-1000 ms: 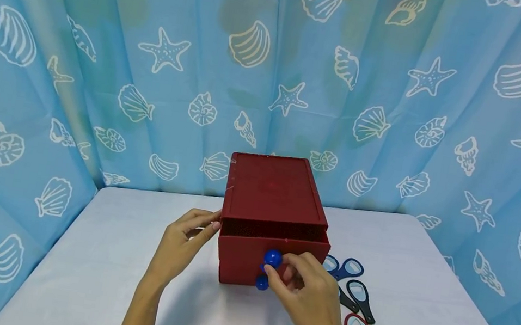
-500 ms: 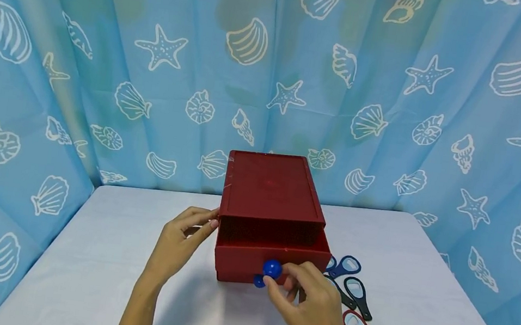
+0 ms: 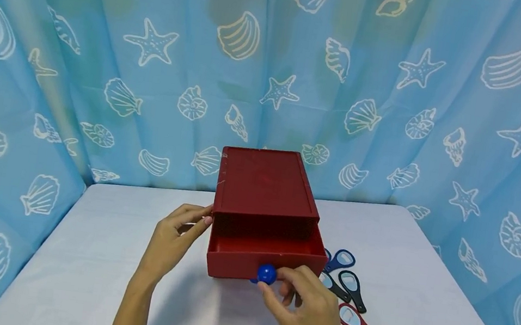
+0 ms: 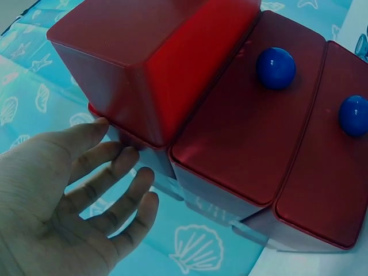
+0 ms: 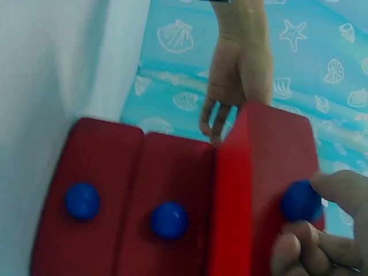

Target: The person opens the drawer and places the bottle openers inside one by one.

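A dark red drawer cabinet (image 3: 270,183) stands on the white table, its top drawer (image 3: 239,263) pulled part way out. Only red walls and floor show inside that drawer. My right hand (image 3: 312,315) pinches the top drawer's round blue knob (image 3: 267,273) between thumb and fingers, as the right wrist view also shows at the knob (image 5: 301,201). At the cabinet's left side, my left hand (image 3: 173,241) touches the edge with its fingertips, fingers loosely bent. Two lower drawers, with blue knobs (image 4: 276,68), are closed in the left wrist view.
Right of the cabinet lie several oval-headed tools that look like bottle openers, among them a red one (image 3: 360,324), a black one (image 3: 352,290) and a blue one (image 3: 341,259). Behind and beside the table (image 3: 108,230) hangs a blue shell-patterned curtain (image 3: 179,64).
The top drawer has slid further out toward me, with my right hand on its knob. More of its inside shows, and the lower knob is now mostly hidden. My left hand stays at the cabinet's side.
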A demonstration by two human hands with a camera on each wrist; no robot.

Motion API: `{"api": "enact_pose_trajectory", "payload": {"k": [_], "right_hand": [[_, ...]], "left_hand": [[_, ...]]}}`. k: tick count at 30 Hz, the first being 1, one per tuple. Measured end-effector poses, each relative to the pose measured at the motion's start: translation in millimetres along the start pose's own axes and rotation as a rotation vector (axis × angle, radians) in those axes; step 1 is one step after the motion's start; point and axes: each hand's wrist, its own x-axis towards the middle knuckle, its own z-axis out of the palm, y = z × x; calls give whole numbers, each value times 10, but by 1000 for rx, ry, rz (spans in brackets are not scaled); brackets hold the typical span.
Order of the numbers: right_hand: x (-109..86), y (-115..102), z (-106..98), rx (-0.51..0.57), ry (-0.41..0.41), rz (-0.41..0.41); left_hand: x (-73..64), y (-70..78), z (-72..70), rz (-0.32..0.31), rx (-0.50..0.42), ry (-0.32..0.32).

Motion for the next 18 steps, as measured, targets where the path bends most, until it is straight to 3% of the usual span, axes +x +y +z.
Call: {"api": "enact_pose_trajectory", "payload": {"k": [6, 11, 15, 18], "right_hand": [[-195, 106, -443, -34, -77, 123], [-318, 636, -817, -173, -154, 206], [-451, 1104, -957, -284, -202, 185], [-593, 1334, -1016, -327, -250, 224]], "left_hand": [[-24, 5, 73, -21, 2, -8], [20, 57, 43, -10, 14, -1], [21, 79, 3, -12, 46, 4], [2, 64, 11, -25, 61, -7]]}}
